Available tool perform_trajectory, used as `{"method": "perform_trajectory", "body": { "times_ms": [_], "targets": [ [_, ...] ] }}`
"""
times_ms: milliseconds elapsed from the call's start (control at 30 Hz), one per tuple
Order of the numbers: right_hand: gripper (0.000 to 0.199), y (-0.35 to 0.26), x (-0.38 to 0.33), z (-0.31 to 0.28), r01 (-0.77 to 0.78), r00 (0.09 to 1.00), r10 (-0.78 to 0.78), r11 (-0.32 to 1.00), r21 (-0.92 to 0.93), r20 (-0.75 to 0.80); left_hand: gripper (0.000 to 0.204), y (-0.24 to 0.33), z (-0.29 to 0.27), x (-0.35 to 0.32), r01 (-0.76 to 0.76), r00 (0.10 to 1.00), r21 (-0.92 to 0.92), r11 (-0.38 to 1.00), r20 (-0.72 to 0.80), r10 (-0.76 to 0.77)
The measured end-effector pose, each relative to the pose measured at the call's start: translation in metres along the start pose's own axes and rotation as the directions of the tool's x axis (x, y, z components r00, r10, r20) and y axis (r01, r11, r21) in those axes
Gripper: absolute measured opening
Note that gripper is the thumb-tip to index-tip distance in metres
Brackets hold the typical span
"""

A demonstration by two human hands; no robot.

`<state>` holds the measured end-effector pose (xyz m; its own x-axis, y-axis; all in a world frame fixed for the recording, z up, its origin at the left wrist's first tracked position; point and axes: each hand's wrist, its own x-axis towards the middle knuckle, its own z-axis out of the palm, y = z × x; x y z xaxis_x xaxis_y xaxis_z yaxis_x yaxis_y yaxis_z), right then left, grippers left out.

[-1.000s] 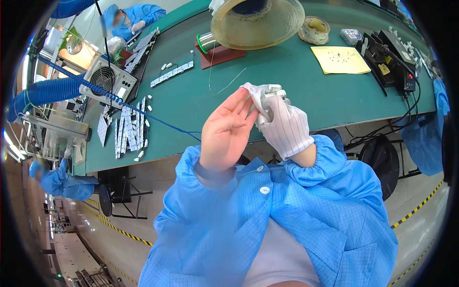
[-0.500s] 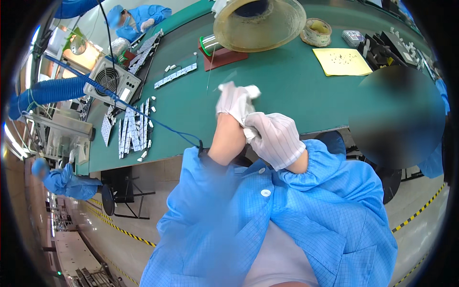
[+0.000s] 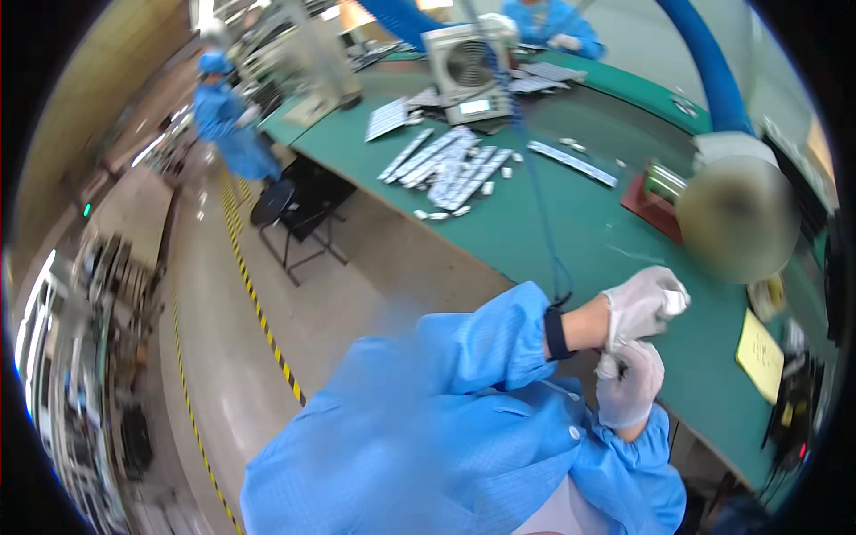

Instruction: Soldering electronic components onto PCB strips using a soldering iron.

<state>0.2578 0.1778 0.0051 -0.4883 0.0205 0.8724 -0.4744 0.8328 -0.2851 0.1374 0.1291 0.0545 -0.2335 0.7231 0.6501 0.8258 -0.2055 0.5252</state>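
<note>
My left hand [image 3: 640, 301] is inside a white glove, curled into a loose fist over the green table's [image 3: 571, 223] near edge. The glove's fingertips stick out slack at the right. A black wrist strap [image 3: 555, 333] circles my left wrist below the blue sleeve. Just under the left hand, my right hand [image 3: 629, 385], also in a white glove, pinches the cuff of the left glove [image 3: 610, 360] at the wrist.
Several white strips [image 3: 450, 165] lie on the table before a grey fan unit [image 3: 465, 67]. A tan round disc [image 3: 737, 220], a red tray [image 3: 649, 201] and a yellow note [image 3: 759, 354] sit right. A blue hose [image 3: 709, 80] arcs overhead. A black chair [image 3: 299, 209] and co-workers in blue stand left.
My head has swung left, so the table now runs diagonally. My left hand, bare a second ago, now wears the white glove. My right hand moved from its fingers to its wrist.
</note>
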Motion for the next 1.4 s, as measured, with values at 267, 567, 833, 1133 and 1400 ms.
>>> {"method": "perform_trajectory", "body": {
  "times_ms": [267,567,833,1133,1400],
  "targets": [
    [0.022,0.002,-0.015,0.004,-0.103,0.993,0.103,0.995,-0.010,0.061,0.022,0.008,-0.018,-0.025,0.328,0.911,-0.511,0.795,-0.051,-0.409],
    [0.026,-0.009,-0.002,0.018,-0.274,0.949,0.291,0.952,-0.134,0.125,0.030,-0.010,-0.022,-0.032,0.065,0.958,-0.226,0.972,-0.258,-0.124],
    [0.028,-0.020,0.003,0.022,0.001,0.953,-0.040,0.991,0.130,0.301,0.065,-0.008,-0.007,-0.029,0.309,0.933,-0.354,0.883,-0.065,-0.353],
    [0.027,-0.020,0.001,0.019,-0.066,0.967,0.059,0.998,0.017,0.248,0.057,-0.013,-0.006,-0.038,0.566,0.817,-0.416,0.711,0.169,-0.552],
    [0.025,-0.020,-0.001,0.018,-0.195,0.948,0.192,0.981,-0.015,0.253,0.017,-0.023,-0.009,-0.049,0.016,0.992,0.088,0.996,-0.123,-0.005]
  ]
}}
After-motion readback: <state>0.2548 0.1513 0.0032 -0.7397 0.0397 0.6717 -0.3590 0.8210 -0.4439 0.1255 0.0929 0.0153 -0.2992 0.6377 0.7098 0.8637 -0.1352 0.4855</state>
